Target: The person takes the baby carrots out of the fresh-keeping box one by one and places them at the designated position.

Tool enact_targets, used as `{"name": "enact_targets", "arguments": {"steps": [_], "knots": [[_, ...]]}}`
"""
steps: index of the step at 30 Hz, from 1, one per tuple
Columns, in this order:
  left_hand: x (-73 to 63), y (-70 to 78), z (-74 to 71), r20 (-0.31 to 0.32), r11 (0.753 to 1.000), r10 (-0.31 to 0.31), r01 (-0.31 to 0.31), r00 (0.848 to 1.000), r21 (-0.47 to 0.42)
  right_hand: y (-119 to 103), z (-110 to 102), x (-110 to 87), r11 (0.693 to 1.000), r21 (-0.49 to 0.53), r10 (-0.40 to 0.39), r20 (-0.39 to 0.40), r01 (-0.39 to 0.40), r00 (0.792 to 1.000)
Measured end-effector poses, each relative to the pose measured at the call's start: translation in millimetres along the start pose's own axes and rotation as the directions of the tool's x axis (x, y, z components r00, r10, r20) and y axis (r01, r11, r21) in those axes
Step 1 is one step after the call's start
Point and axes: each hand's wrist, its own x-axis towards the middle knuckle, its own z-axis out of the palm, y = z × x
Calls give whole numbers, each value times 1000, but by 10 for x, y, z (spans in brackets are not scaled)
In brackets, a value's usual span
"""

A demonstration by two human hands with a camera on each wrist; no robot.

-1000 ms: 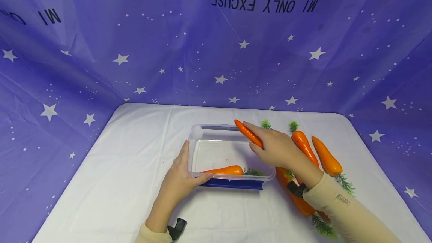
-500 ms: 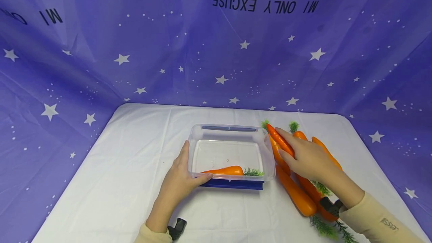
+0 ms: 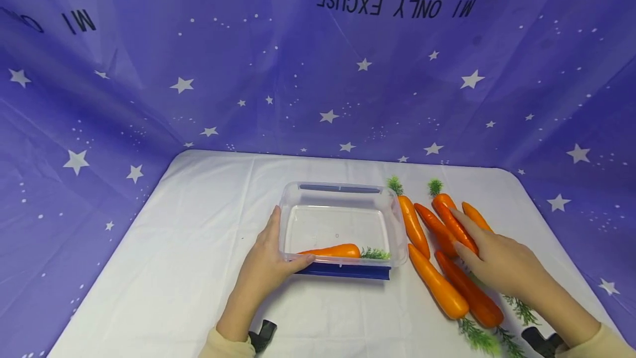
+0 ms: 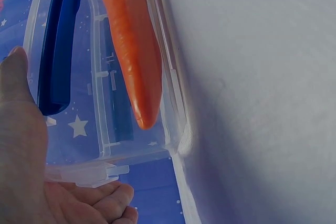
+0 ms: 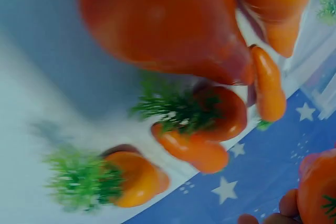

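My left hand point(image 3: 265, 269) holds the near left corner of a clear plastic box point(image 3: 397, 225) with blue clips, thumb over the rim. One carrot point(image 3: 333, 251) with a green top lies along the box's near wall; its tip shows in the left wrist view. My right hand point(image 3: 507, 261) is above the carrots to the right. In the right wrist view, its fingertips point(image 5: 289, 203) curl against a leafy carrot point(image 5: 317, 187), cut off by the frame edge. From the head view the palm hides most of this grip. A reddish carrot point(image 3: 435, 226) lies just left of the thumb.
Several carrots lie right of the box, among them a leaning one point(image 3: 413, 228) and two nearer ones point(image 3: 439, 283) with tops toward me. A white cloth point(image 3: 199, 225) covers the table. Purple starry fabric point(image 3: 318, 70) hangs behind and at the sides.
My right hand has swung from above the box to the right and nearer me. The carrot that jutted from its fingers now appears left of the thumb. The left hand stays put.
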Motion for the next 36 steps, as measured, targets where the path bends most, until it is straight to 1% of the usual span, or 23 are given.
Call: {"name": "enact_targets", "arguments": {"steps": [5,10,16,20,26,36], "knots": [[2,10,6,3,1000,1,-1,1000,6,211,110,-114,1000,16,18,16,-18,1000],[2,17,9,2,1000,3,-3,1000,6,405,244,-212,997,49,56,105,-61,993],[9,20,1,3,1000,5,-5,1000,7,583,392,-278,993,49,93,187,-104,978],[13,12,-2,1,1000,5,-5,1000,8,644,473,-271,990,55,114,228,-130,967],[14,3,9,-1,1000,13,-13,1000,7,691,549,-246,991,48,113,232,-127,966],[9,7,7,-8,1000,11,-11,1000,15,774,614,-262,987,68,124,275,-147,954]]}}
